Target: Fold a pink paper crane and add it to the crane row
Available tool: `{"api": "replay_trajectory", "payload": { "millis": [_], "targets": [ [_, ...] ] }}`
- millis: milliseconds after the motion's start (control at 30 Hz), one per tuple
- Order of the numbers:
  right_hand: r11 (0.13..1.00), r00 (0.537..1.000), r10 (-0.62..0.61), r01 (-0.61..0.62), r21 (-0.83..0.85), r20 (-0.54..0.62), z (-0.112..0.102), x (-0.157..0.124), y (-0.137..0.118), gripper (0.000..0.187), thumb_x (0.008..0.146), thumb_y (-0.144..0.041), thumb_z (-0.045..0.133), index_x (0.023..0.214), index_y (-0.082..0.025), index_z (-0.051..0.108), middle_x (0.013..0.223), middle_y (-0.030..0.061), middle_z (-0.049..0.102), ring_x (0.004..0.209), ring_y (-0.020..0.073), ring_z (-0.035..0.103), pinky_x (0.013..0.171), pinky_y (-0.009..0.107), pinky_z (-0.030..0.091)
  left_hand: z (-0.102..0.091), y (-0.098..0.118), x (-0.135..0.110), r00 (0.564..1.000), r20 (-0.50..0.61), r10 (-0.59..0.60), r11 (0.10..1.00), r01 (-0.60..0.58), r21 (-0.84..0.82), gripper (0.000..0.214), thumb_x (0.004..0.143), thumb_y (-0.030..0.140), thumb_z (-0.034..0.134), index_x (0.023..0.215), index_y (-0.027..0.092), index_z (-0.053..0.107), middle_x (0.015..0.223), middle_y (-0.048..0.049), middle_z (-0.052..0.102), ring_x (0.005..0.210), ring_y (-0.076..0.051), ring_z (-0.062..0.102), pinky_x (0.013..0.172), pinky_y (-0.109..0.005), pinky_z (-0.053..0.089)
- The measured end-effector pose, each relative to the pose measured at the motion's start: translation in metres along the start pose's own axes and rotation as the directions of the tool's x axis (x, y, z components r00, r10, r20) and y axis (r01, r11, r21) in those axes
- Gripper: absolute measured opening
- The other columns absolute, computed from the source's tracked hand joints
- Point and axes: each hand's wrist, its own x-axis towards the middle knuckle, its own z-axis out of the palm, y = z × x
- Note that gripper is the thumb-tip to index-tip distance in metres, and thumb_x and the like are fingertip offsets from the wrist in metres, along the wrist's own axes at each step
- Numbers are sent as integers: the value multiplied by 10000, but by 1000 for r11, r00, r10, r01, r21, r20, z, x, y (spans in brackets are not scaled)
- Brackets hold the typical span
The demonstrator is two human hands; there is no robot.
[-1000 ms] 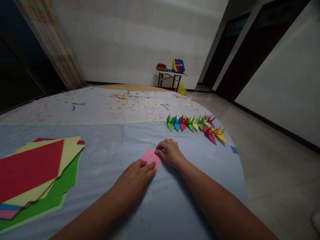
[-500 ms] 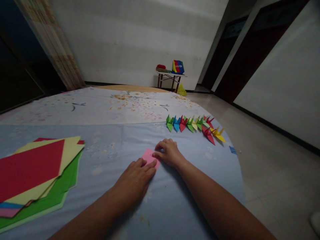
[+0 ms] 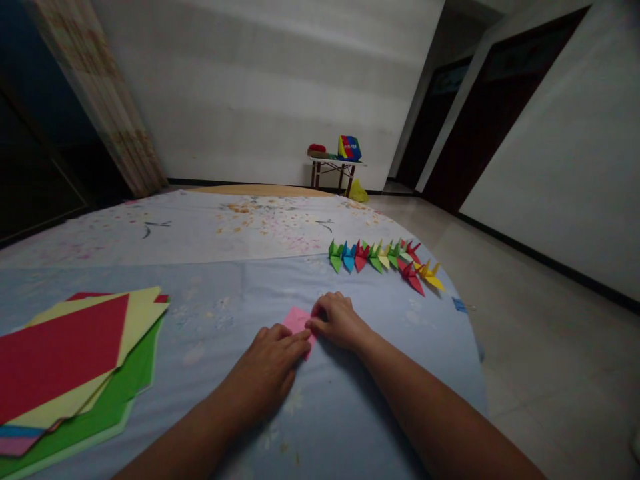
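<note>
A small folded pink paper (image 3: 296, 320) lies on the light blue cloth (image 3: 350, 413) in front of me. My left hand (image 3: 270, 363) rests flat on the cloth with its fingertips pressing the near edge of the pink paper. My right hand (image 3: 337, 320) is curled, its fingers pinched on the paper's right edge. Beyond my hands, a row of several folded paper cranes (image 3: 380, 259) in green, blue, red and yellow stands on the cloth.
A stack of large coloured sheets (image 3: 65, 360), red on top, lies at the left. A small blue scrap (image 3: 459, 305) sits near the cloth's right edge. A low table (image 3: 334, 170) with coloured items stands by the far wall. Tiled floor lies to the right.
The camera has tilted up slightly. My right hand's fingers have slid a little inward over the pink paper, covering more of it. The left hand stays pressed in place.
</note>
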Motion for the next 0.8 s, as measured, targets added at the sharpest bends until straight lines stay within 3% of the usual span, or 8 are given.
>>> {"api": "replay_trajectory", "payload": {
  "millis": [133,233,333,400,500,600,700,800],
  "targets": [
    [997,1000,9,-8,74,-22,2,2,0,134,726,-304,656,778,-194,599,830,10,585,858,165,478,770,310,296,0,-6,1,996,-84,36,999,-38,-19,401,763,95,454,1119,250,553,1250,-37,564,1043,-222,505,907,-422,345],
    [982,999,11,-4,191,-35,0,2,-1,125,714,-280,655,730,-182,580,743,-8,582,768,141,494,727,285,332,5,-16,3,975,-224,10,999,-20,-42,358,822,158,438,1160,237,525,1222,-58,582,1083,-218,511,934,-430,342],
    [901,999,47,-50,432,19,0,2,-2,105,729,-250,619,721,-174,547,664,-26,570,632,109,500,606,236,361,10,-25,4,909,-389,-150,984,101,-144,366,843,242,452,1206,215,484,1214,-83,572,1118,-219,502,948,-421,364],
    [795,997,54,-79,601,59,0,4,-3,120,733,-252,609,720,-171,522,645,-30,569,587,99,508,558,219,371,11,-30,6,850,-428,-306,937,191,-291,390,843,293,465,1219,192,464,1203,-99,565,1071,-214,537,911,-401,415],
    [658,996,48,-91,748,79,0,5,-3,181,706,-280,639,707,-170,495,626,-35,556,564,93,508,532,211,375,11,-31,8,810,-348,-473,806,238,-542,423,836,352,481,1214,163,458,1143,-106,594,961,-203,598,835,-374,478],
    [589,996,44,-85,804,74,-1,5,-4,246,674,-331,673,699,-170,489,606,-45,524,535,82,471,508,206,355,8,-28,10,859,-225,-460,694,190,-694,377,841,361,484,1165,169,507,1035,-74,653,908,-193,622,815,-351,488],
    [576,997,38,-76,814,66,0,6,-3,291,657,-378,689,704,-166,495,595,-50,504,524,74,442,496,200,338,4,-23,12,886,-202,-418,686,162,-709,313,841,332,493,1111,190,565,990,-45,674,865,-184,624,791,-330,482],
    [553,996,27,-84,829,83,2,6,-1,329,652,-404,696,768,-156,514,608,-49,511,525,67,442,499,194,334,1,-20,12,869,-218,-443,698,182,-693,278,829,318,512,1053,183,604,932,-37,684,811,-178,621,755,-305,471]
  ]
}}
